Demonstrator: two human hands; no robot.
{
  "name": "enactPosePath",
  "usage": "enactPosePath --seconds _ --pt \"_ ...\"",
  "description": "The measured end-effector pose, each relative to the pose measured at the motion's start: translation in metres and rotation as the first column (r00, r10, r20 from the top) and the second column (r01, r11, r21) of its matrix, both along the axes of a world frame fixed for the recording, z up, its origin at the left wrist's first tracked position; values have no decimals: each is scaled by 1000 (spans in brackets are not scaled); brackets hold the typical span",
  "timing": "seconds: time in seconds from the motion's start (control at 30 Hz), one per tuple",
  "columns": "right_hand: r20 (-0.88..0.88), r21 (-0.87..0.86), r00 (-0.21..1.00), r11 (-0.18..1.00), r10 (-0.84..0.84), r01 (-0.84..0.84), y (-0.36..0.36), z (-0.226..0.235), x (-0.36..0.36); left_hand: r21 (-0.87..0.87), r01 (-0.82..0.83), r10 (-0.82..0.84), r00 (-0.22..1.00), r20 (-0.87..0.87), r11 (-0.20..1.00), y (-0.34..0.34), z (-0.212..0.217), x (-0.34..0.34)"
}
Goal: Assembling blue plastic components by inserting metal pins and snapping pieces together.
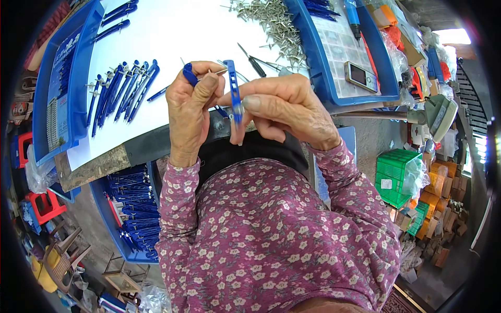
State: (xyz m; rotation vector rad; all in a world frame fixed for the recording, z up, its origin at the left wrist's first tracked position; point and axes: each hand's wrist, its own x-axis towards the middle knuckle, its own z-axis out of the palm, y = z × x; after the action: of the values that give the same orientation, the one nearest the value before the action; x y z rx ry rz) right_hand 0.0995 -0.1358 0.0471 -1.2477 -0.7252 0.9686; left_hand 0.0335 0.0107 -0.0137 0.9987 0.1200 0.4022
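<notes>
In front of my body, above the table's near edge, both hands work close together. My left hand [192, 107] is closed, thumb against fingers, on a blue plastic piece with a rounded end [189, 74]. A thin metal pin shows at its fingertips. My right hand [292, 107] pinches a narrow blue slotted strip [233, 86] near its lower end, thumb on top. The strip stands nearly upright beside the left fingertips; whether the two pieces are joined I cannot tell. To the left on the white tabletop [167, 31] lies a row of blue slender pieces with metal pins [120, 88].
A heap of metal pins [276, 28] lies at the back. Dark-handled pliers [255, 65] rest beyond my hands. Blue trays [91, 47] flank the work area; the right one holds a mobile phone [361, 76]. A lower bin [133, 208] holds many blue pieces. A lamp [441, 117] juts in at right.
</notes>
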Motion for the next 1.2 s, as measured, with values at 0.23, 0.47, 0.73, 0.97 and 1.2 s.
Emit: enactPosePath --seconds 0.23,0.47,0.73,0.97,1.2 --pt "230 185 967 980 -112 69 12 -3 36 25 148 -148 989 7 989 -8 -3 -1" --pt "313 151 926 974 -211 171 20 -33 49 -210 282 -266 959 103 936 -1 -10 -2" --pt "713 130 650 960 -264 247 13 -48 29 -434 362 -265 926 270 825 5 -19 -1" --pt "789 113 545 940 -282 323 14 -39 5 -478 312 -202 942 267 821 -1 -25 -1" --pt "833 105 481 933 -272 345 13 -36 -3 -531 299 -214 952 217 793 -7 -26 -2"
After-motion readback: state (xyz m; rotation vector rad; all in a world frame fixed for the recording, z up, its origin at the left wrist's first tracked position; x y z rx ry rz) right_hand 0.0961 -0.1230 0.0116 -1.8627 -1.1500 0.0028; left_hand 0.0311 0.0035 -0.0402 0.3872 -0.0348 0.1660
